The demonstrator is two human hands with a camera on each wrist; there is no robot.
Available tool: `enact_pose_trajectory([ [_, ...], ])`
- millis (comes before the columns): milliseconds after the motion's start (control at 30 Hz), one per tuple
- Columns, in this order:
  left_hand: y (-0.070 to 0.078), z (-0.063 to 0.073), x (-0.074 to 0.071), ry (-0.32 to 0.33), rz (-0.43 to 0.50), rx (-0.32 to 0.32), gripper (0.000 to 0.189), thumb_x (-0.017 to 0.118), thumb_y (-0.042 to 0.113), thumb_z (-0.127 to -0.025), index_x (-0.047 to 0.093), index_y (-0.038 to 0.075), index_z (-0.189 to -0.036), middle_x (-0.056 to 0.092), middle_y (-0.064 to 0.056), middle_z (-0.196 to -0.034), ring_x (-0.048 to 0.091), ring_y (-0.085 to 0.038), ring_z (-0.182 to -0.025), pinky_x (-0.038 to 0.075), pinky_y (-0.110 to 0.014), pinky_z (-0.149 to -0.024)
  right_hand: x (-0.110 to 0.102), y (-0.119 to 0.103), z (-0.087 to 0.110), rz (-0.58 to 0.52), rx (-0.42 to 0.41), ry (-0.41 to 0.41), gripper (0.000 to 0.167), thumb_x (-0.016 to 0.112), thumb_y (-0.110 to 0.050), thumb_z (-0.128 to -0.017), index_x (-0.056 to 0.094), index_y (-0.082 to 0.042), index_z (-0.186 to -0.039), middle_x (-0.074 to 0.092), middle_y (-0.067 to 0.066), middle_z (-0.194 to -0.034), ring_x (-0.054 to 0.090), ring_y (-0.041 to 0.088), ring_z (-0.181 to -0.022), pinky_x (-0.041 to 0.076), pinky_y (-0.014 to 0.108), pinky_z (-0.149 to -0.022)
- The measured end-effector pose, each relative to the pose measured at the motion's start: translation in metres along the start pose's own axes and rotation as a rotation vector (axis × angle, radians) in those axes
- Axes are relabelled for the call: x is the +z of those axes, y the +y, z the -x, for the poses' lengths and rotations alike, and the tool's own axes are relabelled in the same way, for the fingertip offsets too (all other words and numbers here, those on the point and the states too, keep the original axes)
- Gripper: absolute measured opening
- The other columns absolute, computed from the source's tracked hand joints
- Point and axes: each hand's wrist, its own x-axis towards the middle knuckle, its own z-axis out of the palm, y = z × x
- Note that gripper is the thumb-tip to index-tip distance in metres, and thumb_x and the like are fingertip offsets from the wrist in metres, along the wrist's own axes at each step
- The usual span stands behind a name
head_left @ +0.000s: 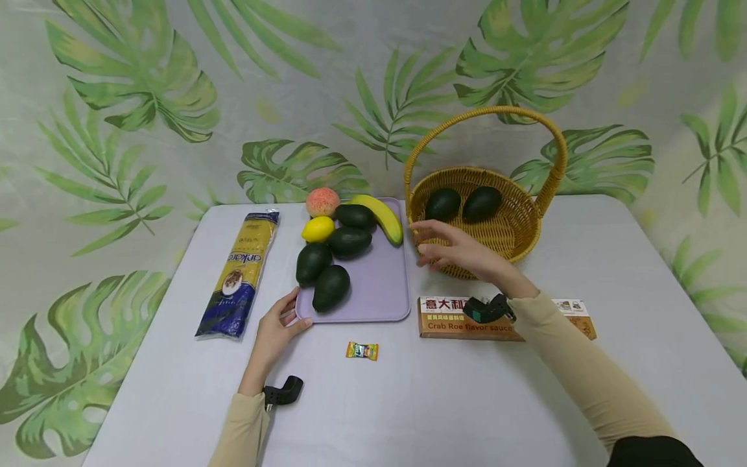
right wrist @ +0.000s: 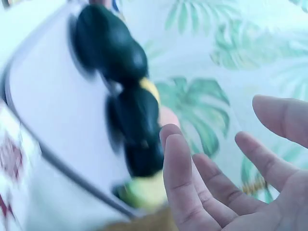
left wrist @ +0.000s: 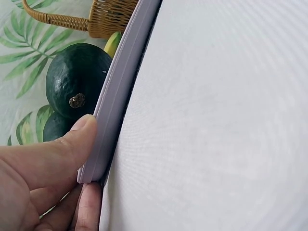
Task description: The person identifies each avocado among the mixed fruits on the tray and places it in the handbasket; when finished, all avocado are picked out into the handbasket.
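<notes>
A lilac tray (head_left: 379,285) bears several dark green avocados (head_left: 331,288), a banana (head_left: 382,217), a lemon (head_left: 318,229) and a peach (head_left: 323,202). My left hand (head_left: 280,331) holds the tray's near left corner; in the left wrist view its thumb (left wrist: 79,137) presses the rim and a finger lies at the corner. My right hand (head_left: 458,250), holding nothing, hovers by the front left rim of a wicker basket (head_left: 496,243), its fingers apart in the right wrist view. Two avocados (head_left: 482,203) lie inside the basket, below its tall arched handle (head_left: 484,111).
A yellow and blue packet (head_left: 239,275) lies left of the tray. A wrapped candy (head_left: 362,351) lies in front of the tray. A crab roe sauce box (head_left: 443,324) sits before the basket, partly behind the right forearm. A leaf-patterned cloth (head_left: 292,97) hangs behind the table.
</notes>
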Motion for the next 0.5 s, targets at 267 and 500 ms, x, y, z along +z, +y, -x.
enact_pose_trajectory([
  [267, 0.0, 0.0, 0.0, -0.005, -0.012, -0.009, 0.073, 0.074, -0.001, -0.081, 0.039, 0.002, -0.145, 0.046, -0.026, -0.137, 0.051, -0.035, -0.122, 0.044, -0.03, -0.097, 0.047, 0.0, -0.017, -0.015, -0.02, -0.14, 0.053, 0.053, -0.017, -0.098, 0.034, -0.015, -0.147, 0.037, 0.017, -0.141, 0.062, 0.035, -0.103, 0.054, 0.044, -0.083],
  [500, 0.001, 0.0, 0.0, 0.005, -0.023, -0.001, 0.072, 0.074, -0.001, -0.081, 0.039, 0.001, -0.145, 0.047, -0.028, -0.136, 0.05, -0.037, -0.122, 0.044, -0.031, -0.098, 0.077, 0.005, -0.038, -0.025, -0.009, -0.214, 0.057, 0.056, -0.018, -0.098, 0.031, -0.021, -0.149, 0.024, 0.017, -0.149, 0.056, 0.043, -0.109, 0.053, 0.046, -0.086],
])
